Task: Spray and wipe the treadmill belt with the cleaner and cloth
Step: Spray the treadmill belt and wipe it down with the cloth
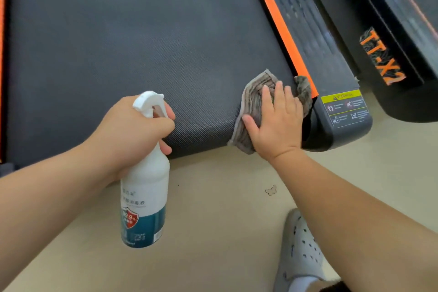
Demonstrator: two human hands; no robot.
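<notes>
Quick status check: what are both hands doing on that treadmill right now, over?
Left hand grips spray bottle at belt edge. Right hand presses cloth on belt's near right corner. Nothing blocking.

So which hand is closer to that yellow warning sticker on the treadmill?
Right. The right hand, pressing the cloth, sits just beside the warning sticker; the left hand grips the spray bottle farther away.
</notes>
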